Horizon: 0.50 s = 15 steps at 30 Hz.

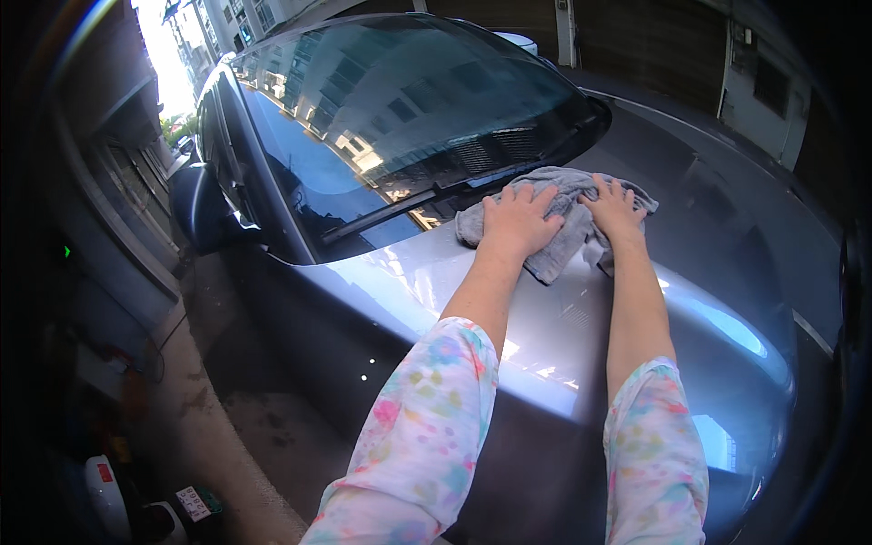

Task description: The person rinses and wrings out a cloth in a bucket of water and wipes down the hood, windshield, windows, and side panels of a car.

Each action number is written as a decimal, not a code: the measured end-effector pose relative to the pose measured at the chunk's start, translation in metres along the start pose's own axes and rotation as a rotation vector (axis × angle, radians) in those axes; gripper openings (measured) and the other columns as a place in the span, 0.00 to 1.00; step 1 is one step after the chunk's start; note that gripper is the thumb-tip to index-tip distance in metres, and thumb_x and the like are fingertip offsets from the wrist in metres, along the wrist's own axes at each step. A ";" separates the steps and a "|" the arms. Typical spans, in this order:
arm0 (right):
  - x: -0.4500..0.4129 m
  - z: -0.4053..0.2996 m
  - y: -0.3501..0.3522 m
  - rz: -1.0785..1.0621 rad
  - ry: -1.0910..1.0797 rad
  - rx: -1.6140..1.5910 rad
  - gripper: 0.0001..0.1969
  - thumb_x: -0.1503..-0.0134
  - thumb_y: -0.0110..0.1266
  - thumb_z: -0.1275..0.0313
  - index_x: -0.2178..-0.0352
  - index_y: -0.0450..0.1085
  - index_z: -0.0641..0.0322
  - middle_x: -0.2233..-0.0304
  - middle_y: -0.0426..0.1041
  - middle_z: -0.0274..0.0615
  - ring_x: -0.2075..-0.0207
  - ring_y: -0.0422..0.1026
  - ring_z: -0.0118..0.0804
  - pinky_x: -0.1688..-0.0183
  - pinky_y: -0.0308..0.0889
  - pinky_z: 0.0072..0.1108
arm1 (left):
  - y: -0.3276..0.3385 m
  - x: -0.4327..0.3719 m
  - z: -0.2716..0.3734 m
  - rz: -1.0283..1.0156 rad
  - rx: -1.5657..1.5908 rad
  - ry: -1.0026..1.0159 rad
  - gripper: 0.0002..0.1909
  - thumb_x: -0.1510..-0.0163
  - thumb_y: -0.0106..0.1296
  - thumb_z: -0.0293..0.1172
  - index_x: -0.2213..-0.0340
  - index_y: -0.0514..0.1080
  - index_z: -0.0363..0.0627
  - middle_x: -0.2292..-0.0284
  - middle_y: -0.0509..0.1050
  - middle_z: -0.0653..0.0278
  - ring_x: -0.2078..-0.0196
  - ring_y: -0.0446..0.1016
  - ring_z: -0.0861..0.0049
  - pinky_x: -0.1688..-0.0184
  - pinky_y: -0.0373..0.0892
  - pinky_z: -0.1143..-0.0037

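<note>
A grey cloth towel [555,248] lies bunched on the silver-grey hood [436,272] of a car, close to the base of the windshield [409,102]. Flat on the towel's left part rests my left hand [521,219], its fingers apart and its thumb pointing right. My right hand [616,210] presses on the right part with spread fingers. Both arms reach forward over the hood in floral sleeves. Folds of the towel stick out beyond and between the hands. The palms' undersides are hidden.
A wiper arm [378,216] lies along the lower windshield. At the left, the black side mirror [201,208] juts out. A building wall [122,204] runs along that side. Lower left stands part of a scooter [107,487] with a plate bearing writing. Asphalt [736,184] stretches right of the car.
</note>
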State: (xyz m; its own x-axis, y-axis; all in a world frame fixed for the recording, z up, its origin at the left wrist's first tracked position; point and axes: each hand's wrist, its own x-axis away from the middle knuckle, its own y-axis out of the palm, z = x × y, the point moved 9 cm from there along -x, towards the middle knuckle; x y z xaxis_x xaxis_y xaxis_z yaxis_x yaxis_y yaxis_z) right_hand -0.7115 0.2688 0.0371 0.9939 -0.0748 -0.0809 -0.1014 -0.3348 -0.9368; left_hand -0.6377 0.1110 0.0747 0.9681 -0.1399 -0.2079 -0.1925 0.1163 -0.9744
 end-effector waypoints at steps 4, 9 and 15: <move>0.021 -0.007 0.002 -0.017 -0.045 -0.012 0.33 0.50 0.43 0.45 0.43 0.51 0.39 0.40 0.47 0.41 0.38 0.43 0.49 0.41 0.39 0.47 | -0.004 0.019 -0.013 0.000 0.019 0.060 0.30 0.49 0.40 0.54 0.46 0.55 0.64 0.44 0.56 0.59 0.41 0.52 0.60 0.43 0.46 0.54; 0.048 -0.001 -0.010 0.024 -0.047 -0.024 0.34 0.51 0.45 0.46 0.43 0.51 0.40 0.41 0.49 0.42 0.39 0.44 0.48 0.41 0.39 0.44 | -0.016 0.034 -0.012 -0.012 0.049 0.137 0.30 0.50 0.41 0.54 0.46 0.55 0.64 0.45 0.56 0.59 0.41 0.51 0.60 0.42 0.45 0.54; 0.063 -0.013 -0.015 -0.004 -0.039 -0.013 0.36 0.53 0.47 0.45 0.43 0.51 0.38 0.40 0.46 0.42 0.38 0.41 0.50 0.40 0.37 0.45 | -0.034 0.050 -0.020 0.050 0.081 0.203 0.30 0.50 0.43 0.53 0.46 0.56 0.64 0.45 0.58 0.59 0.41 0.52 0.61 0.42 0.47 0.55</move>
State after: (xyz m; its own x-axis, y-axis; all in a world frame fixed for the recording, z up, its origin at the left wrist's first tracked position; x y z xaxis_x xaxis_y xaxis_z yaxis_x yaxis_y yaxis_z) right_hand -0.6484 0.2565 0.0507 0.9952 -0.0366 -0.0907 -0.0978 -0.3474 -0.9326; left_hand -0.5858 0.0807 0.0960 0.9040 -0.3262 -0.2764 -0.2175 0.2056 -0.9542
